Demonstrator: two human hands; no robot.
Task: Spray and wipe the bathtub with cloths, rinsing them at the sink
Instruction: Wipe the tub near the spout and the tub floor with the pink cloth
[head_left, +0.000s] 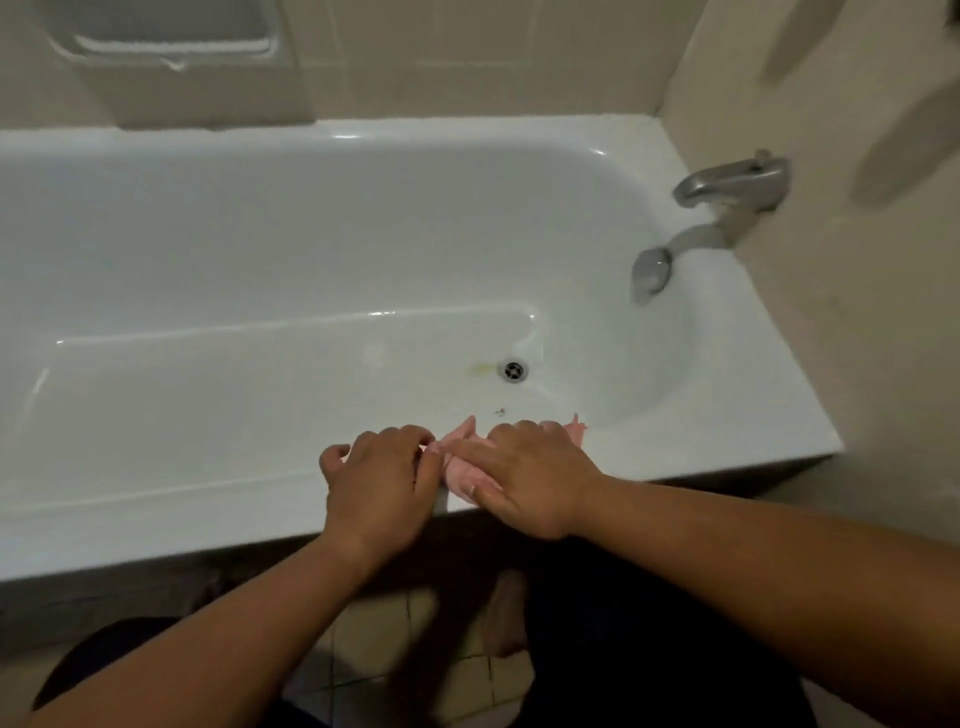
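At the near rim, your left fingers (422, 451) are curled and seem to pinch the left edge of the pink cloth (460, 475). Right index finger and thumb lie along the cloth, the other fingers bent over its far edge, holding it down.

Left hand (379, 483) and right hand (524, 478) sit just beside each other, with the cloth between and under them on the bathtub (156, 525) rim, near the drain end.

Cloth long axis runs left-right along the rim; one corner pokes out past your right hand, toward the tap (727, 208).

Progress, my read: early to mid. A yellowish stain (480, 369) sits beside the drain (513, 370), so the basin floor likely needs wiping. No spray bottle or sink in view (can't tell if it's sprayed or the cloth rinsed).
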